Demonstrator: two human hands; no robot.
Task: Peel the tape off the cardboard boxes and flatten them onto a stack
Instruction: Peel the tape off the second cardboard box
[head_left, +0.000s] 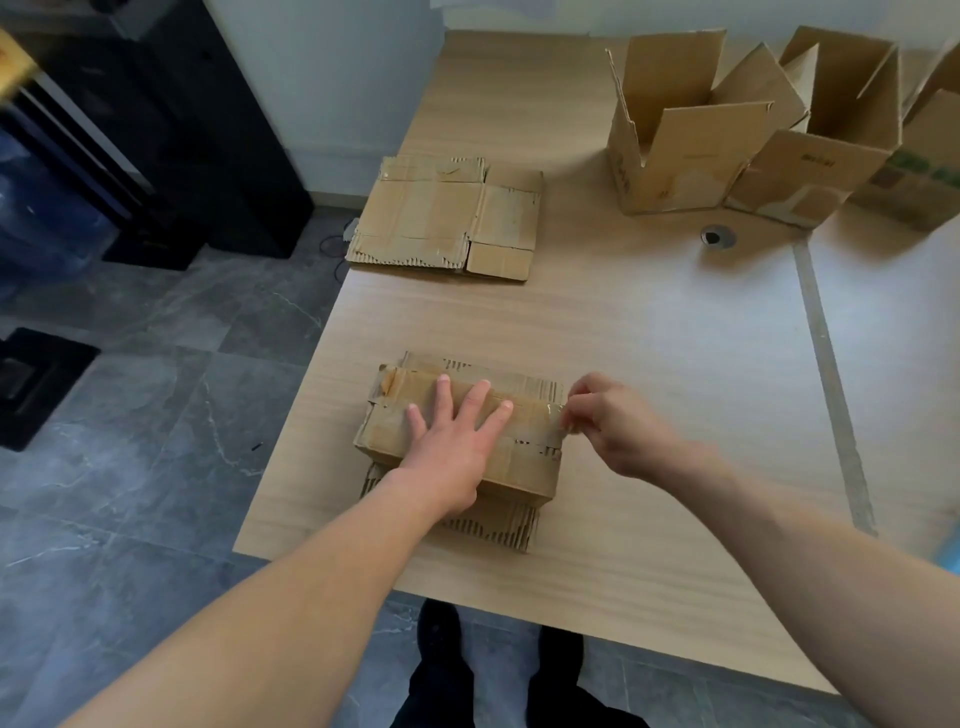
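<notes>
Both forearms reach in from 6 o'clock. Left hand (451, 447) spread flat, pinning the taped box (460, 441) on the desk (675, 364) near centre. Right hand (618, 423) pinches the tape end (556, 415) at the box's 3 o'clock edge. Cardboard light, stiff; tape thin, likely tears. Flattened stack (447, 221) at 11 o'clock.

A taped box (457, 441) sits near the front of the surface (649, 364). Behind it, at the left edge, lies a flattened stack (447, 218). Open boxes (727, 140) stand at the far right.
</notes>
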